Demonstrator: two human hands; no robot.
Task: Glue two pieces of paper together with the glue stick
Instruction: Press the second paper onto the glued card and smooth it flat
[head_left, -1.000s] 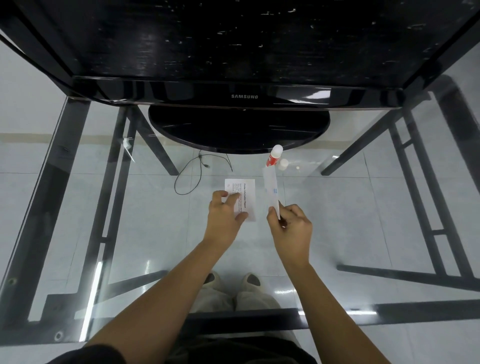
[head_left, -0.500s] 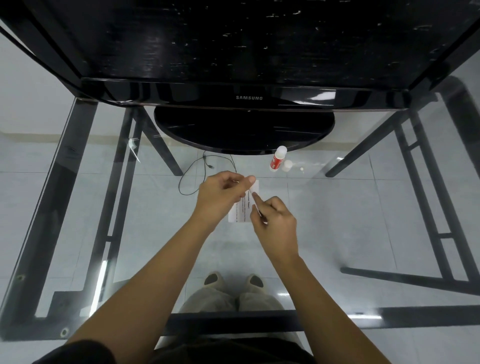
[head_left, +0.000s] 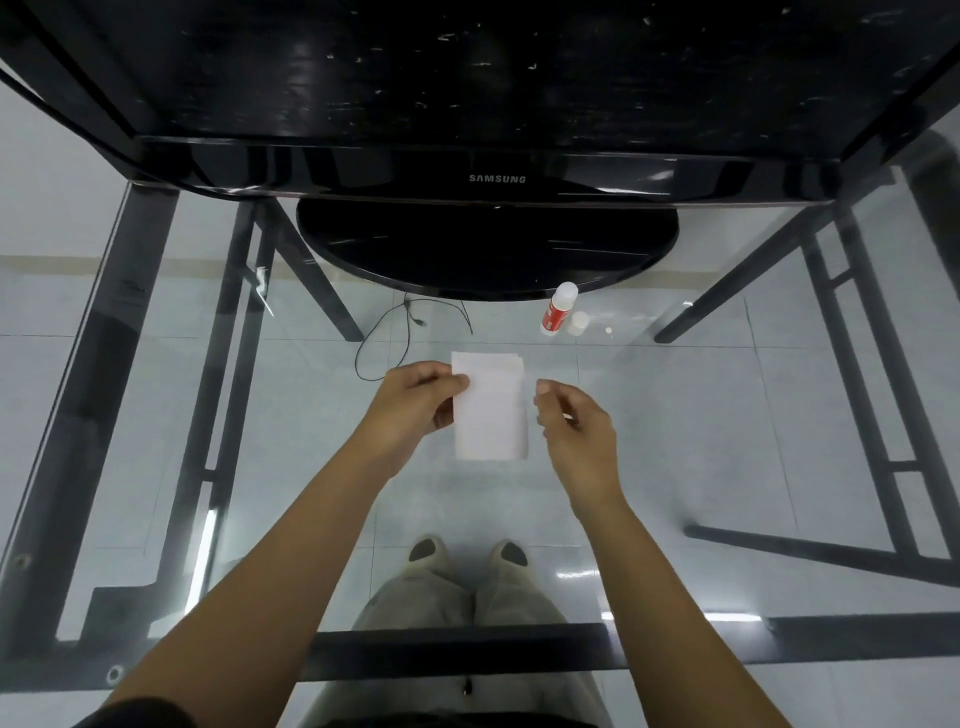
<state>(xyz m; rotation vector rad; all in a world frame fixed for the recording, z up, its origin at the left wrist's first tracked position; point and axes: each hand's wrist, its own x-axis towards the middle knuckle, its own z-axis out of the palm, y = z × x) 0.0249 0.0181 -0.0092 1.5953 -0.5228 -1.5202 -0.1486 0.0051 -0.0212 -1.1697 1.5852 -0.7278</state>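
A white paper (head_left: 488, 410) is held over the middle of the glass desk (head_left: 727, 441), its long axis running from the near edge toward the far edge, its blank face turned up. At its far edge a second, slightly offset layer is seen, so two sheets appear to be stacked; more than that cannot be told. The paper's left edge is pinched between thumb and fingers of the left hand (head_left: 415, 405). The right hand (head_left: 574, 431) is held just beside the paper's right edge, apart from it, its fingers loosely curled with the thumb raised and nothing gripped. One glue stick (head_left: 559, 309), red and white, is stood on the desk toward the far edge, right of the paper, tilted slightly so that its top points away and to the right. One small white cap (head_left: 577, 322) is set just beside it on the right. One monitor (head_left: 493, 104) is stood along the far edge, its round base (head_left: 485, 249) just behind the glue stick. One thin black cable (head_left: 405, 332) is seen through the glass, left of the paper.
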